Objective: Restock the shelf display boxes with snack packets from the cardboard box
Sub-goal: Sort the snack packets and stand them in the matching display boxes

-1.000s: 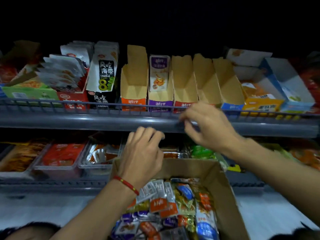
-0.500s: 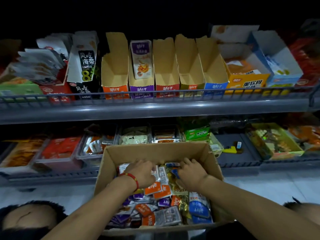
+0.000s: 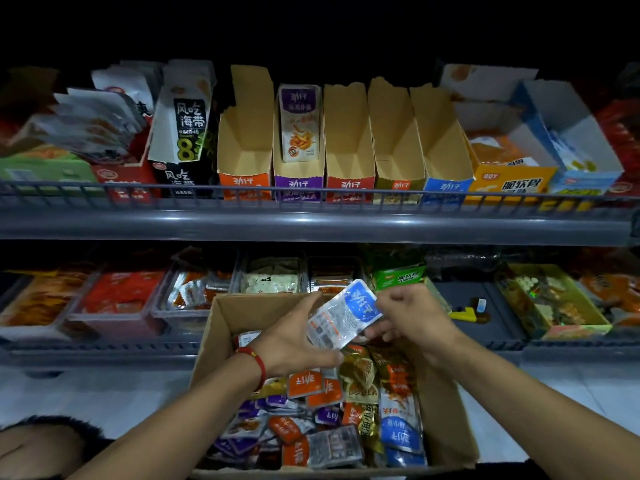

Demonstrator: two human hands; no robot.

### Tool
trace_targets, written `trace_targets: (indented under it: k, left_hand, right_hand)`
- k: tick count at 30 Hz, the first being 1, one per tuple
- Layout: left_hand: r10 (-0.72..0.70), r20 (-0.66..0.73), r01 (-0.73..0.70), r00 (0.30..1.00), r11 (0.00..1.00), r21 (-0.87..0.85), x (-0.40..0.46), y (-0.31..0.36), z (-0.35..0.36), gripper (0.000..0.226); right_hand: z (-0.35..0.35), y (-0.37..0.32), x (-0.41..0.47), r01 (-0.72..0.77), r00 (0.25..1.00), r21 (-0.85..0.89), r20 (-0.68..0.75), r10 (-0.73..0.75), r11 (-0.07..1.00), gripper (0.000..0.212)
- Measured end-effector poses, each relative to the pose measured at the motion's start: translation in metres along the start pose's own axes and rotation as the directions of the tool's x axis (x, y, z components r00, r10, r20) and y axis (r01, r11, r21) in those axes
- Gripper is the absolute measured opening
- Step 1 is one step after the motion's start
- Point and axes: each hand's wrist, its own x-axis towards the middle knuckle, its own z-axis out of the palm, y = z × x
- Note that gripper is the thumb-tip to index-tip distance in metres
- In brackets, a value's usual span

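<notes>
A cardboard box (image 3: 225, 327) full of mixed snack packets stands below the shelves. Both hands hold one blue-and-silver snack packet (image 3: 346, 315) above the box: my left hand (image 3: 294, 337) grips its lower left edge, my right hand (image 3: 412, 318) pinches its right side. On the upper shelf stands a row of narrow display boxes: orange (image 3: 244, 157), purple (image 3: 299, 181) with one packet upright inside, red (image 3: 349, 161), gold (image 3: 398, 161) and blue (image 3: 446, 164). All but the purple one look empty.
A grey wire rail (image 3: 311, 197) runs along the upper shelf's front. White packets and a black seaweed carton (image 3: 183, 123) stand at the left, an orange box (image 3: 509, 178) at the right. The lower shelf holds trays of snacks and a green box (image 3: 398, 277).
Both hands dipped from the upper shelf rail into the cardboard box. They have since risen out of it holding a blue-and-silver packet between them.
</notes>
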Motion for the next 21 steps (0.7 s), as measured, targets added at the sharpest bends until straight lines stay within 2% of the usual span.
trace_targets:
  k: [2,3,6,8,9,11,14,16,21]
  left_hand:
    - [0.094,-0.097,-0.089,0.991,0.995,0.054,-0.008,0.004,-0.002,0.115]
    - [0.168,-0.161,-0.153,0.973,0.983,0.100,-0.012,0.006,-0.002,0.104]
    - [0.352,-0.330,-0.303,0.876,0.934,0.191,-0.020,0.013,-0.008,0.046]
    - [0.340,-0.411,-0.305,0.846,0.940,0.151,-0.025,0.020,-0.015,0.014]
    - [0.301,-0.437,-0.308,0.847,0.950,0.058,-0.026,0.024,-0.019,0.008]
    - [0.135,-0.444,-0.273,0.886,0.925,-0.264,-0.030,0.032,-0.026,0.013]
    - [-0.058,-0.325,-0.168,0.944,0.764,-0.624,-0.034,0.042,-0.032,0.019]
    - [-0.100,-0.270,-0.133,0.958,0.676,-0.725,-0.035,0.045,-0.035,0.022]
    - [-0.093,-0.181,-0.109,0.979,0.515,-0.850,-0.035,0.053,-0.039,0.041]
  right_hand:
    - [-0.006,-0.004,-0.007,-0.056,0.998,0.151,0.043,0.050,0.987,0.018]
    - [-0.008,-0.006,-0.010,-0.062,0.997,0.194,0.063,0.051,0.979,0.017]
    - [-0.012,-0.014,-0.017,-0.054,0.996,0.296,0.086,0.029,0.954,0.019]
    - [-0.014,-0.018,-0.018,-0.013,0.995,0.308,0.099,-0.018,0.951,0.023]
    - [-0.015,-0.021,-0.017,0.010,0.994,0.313,0.104,-0.045,0.950,0.028]
    - [-0.017,-0.028,-0.017,0.062,0.991,0.309,0.095,-0.096,0.949,0.037]
    - [-0.017,-0.034,-0.017,0.232,0.970,0.098,0.051,-0.237,0.968,0.029]
    - [-0.017,-0.036,-0.017,0.249,0.966,0.030,0.066,-0.251,0.968,0.028]
    - [-0.016,-0.045,-0.014,0.236,0.967,0.098,0.071,-0.243,0.967,0.027]
